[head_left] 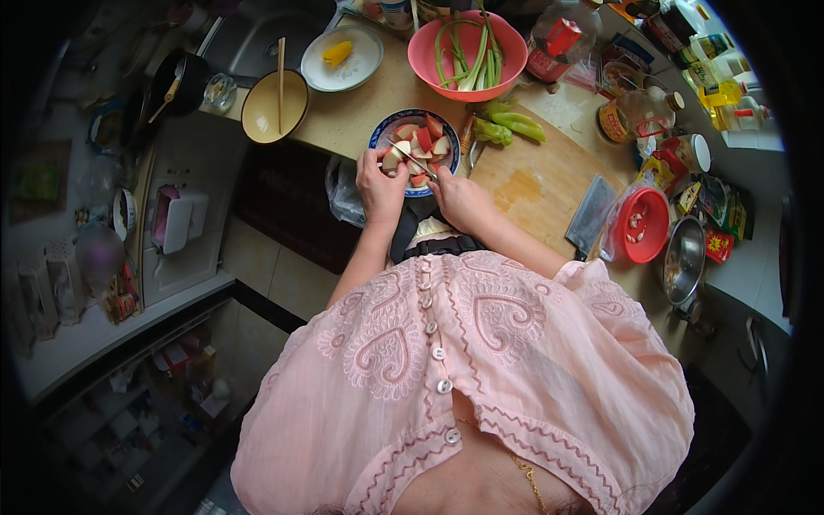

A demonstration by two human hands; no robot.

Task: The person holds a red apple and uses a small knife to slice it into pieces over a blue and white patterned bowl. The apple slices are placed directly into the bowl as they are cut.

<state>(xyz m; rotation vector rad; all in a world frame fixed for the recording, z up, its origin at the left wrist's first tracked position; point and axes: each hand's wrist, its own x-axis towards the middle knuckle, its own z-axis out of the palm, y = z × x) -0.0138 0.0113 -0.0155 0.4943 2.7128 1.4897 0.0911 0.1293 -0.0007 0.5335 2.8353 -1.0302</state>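
1. Counter (360,107): beige top; near edge bends across the scene, left to right. Plain surface shows between the cream bowl and the blue-patterned one.
2. Cutting board (558,184): wood, right of the work, darker damp-looking patch at near left. Green peppers (524,126) at its far edge, cleaver (592,210) at its near right edge.
3. Pink basin (418,64): far side, green stalks (491,56) inside, some poking over the far rim.
4. Clear bottle (639,114): right, lying tilted in view, red-and-yellow label; lettering too small to read reliably. Larger red-labelled container (548,62) farther back, same.
5. Blue-patterned bowl (415,112): at the counter's near edge, just left of the board; narrow gap between them.
6. Right hand (459,202): fingers wrapped round the small knife's handle, mostly hidden.
7. Left hand (382,184): at the bowl's near left, thumb and fingers closed on a pale fruit chunk (396,154).
8. Red packet (719,246): far right, yellow burst-shaped print.
9. Small knife (419,160): thin blade over the bowl, pointing far left, beside the held chunk.
10. Fruit pieces (434,127): in the bowl; red skin, pale flesh, uneven chunks, heaped.
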